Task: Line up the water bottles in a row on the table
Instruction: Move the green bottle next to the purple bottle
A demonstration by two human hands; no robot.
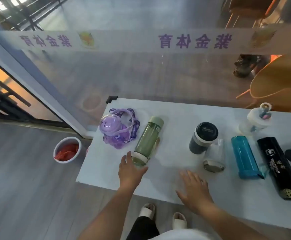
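**Bottles on the white table, left hand at the green one**

The left hand was seen spread wide, thumb and fingers either side of the near end of the green bottle; whether it was gripped could not be told. The right hand was held flat and open over the table, holding nothing, well apart from the bottles.

The green bottle was translucent with a pale cap. Left of it a purple bottle with a strap was seen. To the right were a dark jar-like bottle, a clear glass, a blue bottle, a black bottle, and, farther, a white bottle.
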